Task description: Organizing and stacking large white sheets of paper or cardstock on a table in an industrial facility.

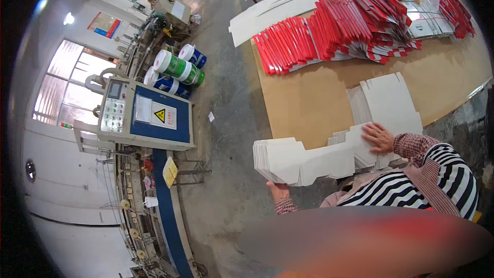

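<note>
A stack of white die-cut cardboard blanks (321, 162) lies fanned at the near edge of the table, its left end jutting past the edge. My left hand (279, 192) grips the lower left corner of these blanks, with part of its fingers hidden beneath. Flat on top of the stack's right part rests my right hand (378, 138), fingers spread. Just beyond that hand, more white blanks (388, 98) lie in an overlapping pile. My forearms are in checked sleeves.
Brown board (303, 103) covers the table. Red-and-white folded card pieces (334, 25) stand in long rows at the far side, beside long white sheets (288, 13). Leftward are a machine with a blue control cabinet (154, 113) and several paint-type buckets (180, 67) on the floor.
</note>
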Tool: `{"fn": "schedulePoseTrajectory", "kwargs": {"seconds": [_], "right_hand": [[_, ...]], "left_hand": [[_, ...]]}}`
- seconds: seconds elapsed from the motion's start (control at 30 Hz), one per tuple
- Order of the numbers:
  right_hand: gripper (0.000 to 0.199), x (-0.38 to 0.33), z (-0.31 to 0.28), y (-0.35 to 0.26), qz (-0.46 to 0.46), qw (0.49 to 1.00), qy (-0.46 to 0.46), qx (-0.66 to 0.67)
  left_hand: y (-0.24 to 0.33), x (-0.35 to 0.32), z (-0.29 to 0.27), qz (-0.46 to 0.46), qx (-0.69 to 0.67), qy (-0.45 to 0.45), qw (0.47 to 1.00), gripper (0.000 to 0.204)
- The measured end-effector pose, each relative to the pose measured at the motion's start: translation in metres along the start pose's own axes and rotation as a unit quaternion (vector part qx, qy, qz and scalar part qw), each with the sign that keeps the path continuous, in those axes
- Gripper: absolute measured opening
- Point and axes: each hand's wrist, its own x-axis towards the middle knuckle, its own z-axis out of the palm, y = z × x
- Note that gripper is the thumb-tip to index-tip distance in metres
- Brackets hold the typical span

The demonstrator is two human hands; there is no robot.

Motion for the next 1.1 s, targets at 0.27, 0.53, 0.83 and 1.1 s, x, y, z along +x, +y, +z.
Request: {"fn": "schedulePoseTrajectory", "kwargs": {"seconds": [0.27, 0.53, 0.83, 1.1], "right_hand": [[0.070, 0.023, -0.022, -0.003, -0.045, 0.995, 0.002, -0.088], [0.070, 0.004, 0.000, -0.005, -0.084, 0.996, -0.037, -0.009], [0.073, -0.013, -0.002, 0.011, -0.080, 0.995, -0.046, -0.033], [0.073, -0.016, -0.002, 0.005, -0.071, 0.994, -0.068, -0.038]], "left_hand": [[-0.038, 0.028, -0.008, -0.089, 0.012, 0.185, 0.979, 0.068], [-0.007, -0.028, 0.103, 0.112, 0.173, 0.152, 0.967, 0.065], [-0.016, -0.116, 0.183, 0.192, 0.445, -0.022, 0.874, 0.064], [-0.026, -0.015, 0.015, 0.036, -0.043, 0.048, 0.997, 0.058]]}}
